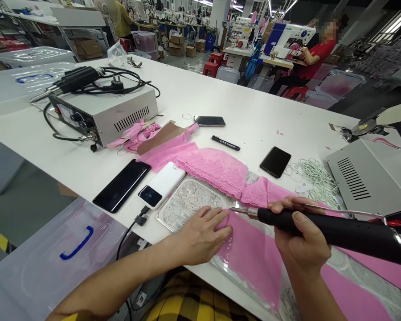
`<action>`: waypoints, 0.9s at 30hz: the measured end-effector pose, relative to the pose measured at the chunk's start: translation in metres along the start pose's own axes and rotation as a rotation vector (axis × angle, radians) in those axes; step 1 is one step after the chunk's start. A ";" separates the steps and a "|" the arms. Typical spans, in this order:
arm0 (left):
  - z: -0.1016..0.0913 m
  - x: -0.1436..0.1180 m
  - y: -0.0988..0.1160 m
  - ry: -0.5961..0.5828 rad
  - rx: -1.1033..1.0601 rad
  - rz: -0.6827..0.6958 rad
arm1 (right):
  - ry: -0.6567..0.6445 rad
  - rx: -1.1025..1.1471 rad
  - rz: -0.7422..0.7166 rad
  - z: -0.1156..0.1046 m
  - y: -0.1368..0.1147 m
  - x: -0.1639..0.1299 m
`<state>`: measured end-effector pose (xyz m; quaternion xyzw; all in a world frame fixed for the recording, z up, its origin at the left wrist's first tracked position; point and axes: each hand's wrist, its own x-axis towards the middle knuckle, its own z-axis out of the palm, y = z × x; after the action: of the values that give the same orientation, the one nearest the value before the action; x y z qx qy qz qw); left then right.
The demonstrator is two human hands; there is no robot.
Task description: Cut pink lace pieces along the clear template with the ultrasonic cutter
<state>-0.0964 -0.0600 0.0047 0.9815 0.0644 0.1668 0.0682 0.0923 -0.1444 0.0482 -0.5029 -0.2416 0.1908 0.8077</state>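
Observation:
My right hand (302, 238) is wrapped round a black ultrasonic hand tool (341, 232) with a pointed metal tip. That tip meets the top edge of a pink fabric piece (254, 258), close to my left fingertips. My left hand (203, 234) rests on the fabric's upper left corner, fingers stretched out and slightly apart, pressing it down. Underneath is a grey speckled board (194, 203) in clear plastic. Just beyond the tool tip lie a folded stack of pink lace (214, 169) and a smaller pink lace piece (262, 191).
Left of the board are a white power bank (165, 183) and a large black phone (122, 185). A grey control box (107, 111) carries another black hand tool (76, 79). On the right, green elastic cords (316, 176) lie beside a second box (370, 174). A person in red (321, 55) sits behind.

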 end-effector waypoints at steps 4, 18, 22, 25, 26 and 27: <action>-0.001 0.000 0.000 0.000 0.000 0.001 | -0.010 0.008 0.023 0.001 0.001 -0.001; 0.001 0.000 -0.002 0.038 -0.012 0.006 | -0.116 -0.056 -0.078 -0.001 0.003 -0.001; 0.001 0.000 -0.003 0.023 -0.010 0.014 | -0.084 -0.014 -0.079 0.002 0.004 0.002; 0.000 0.001 -0.004 0.030 -0.008 0.013 | -0.014 0.029 -0.082 -0.002 -0.003 0.007; -0.001 0.002 -0.004 0.033 -0.003 0.013 | 0.011 0.034 -0.093 -0.006 -0.007 0.009; -0.002 0.002 -0.005 0.032 0.002 0.014 | 0.034 0.030 -0.106 -0.011 -0.011 0.010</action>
<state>-0.0957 -0.0548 0.0068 0.9792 0.0587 0.1829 0.0649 0.1073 -0.1514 0.0565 -0.4805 -0.2514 0.1427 0.8280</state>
